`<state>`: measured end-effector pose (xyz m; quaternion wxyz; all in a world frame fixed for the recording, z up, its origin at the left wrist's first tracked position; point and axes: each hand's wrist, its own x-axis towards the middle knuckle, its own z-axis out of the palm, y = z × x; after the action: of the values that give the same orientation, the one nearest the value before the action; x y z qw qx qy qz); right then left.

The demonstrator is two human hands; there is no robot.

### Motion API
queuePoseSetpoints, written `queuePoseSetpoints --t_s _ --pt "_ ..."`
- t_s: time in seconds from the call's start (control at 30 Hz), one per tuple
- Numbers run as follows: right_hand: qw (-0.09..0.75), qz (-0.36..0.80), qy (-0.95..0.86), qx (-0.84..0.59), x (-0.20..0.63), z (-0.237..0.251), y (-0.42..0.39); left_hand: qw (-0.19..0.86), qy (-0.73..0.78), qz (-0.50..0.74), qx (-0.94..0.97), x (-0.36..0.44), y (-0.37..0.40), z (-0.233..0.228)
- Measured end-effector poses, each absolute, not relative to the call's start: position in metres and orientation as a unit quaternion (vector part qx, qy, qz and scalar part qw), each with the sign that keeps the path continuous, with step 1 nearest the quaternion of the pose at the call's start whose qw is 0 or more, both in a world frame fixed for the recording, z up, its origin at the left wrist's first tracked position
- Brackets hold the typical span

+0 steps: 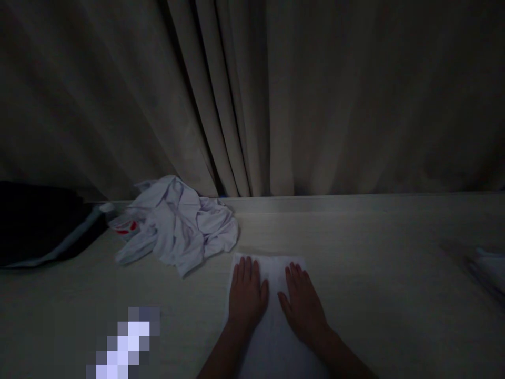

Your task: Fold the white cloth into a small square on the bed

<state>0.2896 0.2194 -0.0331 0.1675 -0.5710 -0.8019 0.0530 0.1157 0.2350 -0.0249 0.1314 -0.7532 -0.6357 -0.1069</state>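
A white cloth [276,337] lies spread flat on the pale surface in front of me, its far edge roughly straight and its near end cut off by the bottom of the view. My left hand [248,295] rests palm down on its left side, fingers stretched toward the far edge. On the right side my right hand [303,300] also lies flat, its thumb pointing inward. A strip of cloth shows between the two hands. Neither hand grips anything.
Left of the cloth sits a crumpled white garment [177,226], with a clear plastic bottle [125,223] beside it. A black item with a grey stripe [43,226] lies at far left. Curtains [315,105] hang behind. Something pale [491,266] lies at the right edge. A pixelated patch covers the lower left.
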Motion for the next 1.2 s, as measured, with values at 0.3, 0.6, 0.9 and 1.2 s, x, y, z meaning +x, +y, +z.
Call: queuePoseSetpoints --t_s 0.3,0.6,0.9,1.2 --pt "0.151 0.048 -0.764 -0.626 0.292 -0.053 0.253 0.114 -0.656 -0.118 -0.737 0.106 0.26 -0.048" --pt "0.146 0.041 -0.77 -0.62 0.292 -0.043 0.249 0.137 -0.656 -0.142 -0.728 0.11 0.257 -0.043" --pt "0.202 -0.003 -0.806 -0.557 0.307 -0.079 0.155 0.316 -0.548 -0.167 -0.756 0.079 0.145 -0.062" --pt "0.2 0.007 -0.808 -0.554 0.303 -0.139 0.146 0.296 -0.58 -0.148 -0.745 0.053 0.129 -0.099"
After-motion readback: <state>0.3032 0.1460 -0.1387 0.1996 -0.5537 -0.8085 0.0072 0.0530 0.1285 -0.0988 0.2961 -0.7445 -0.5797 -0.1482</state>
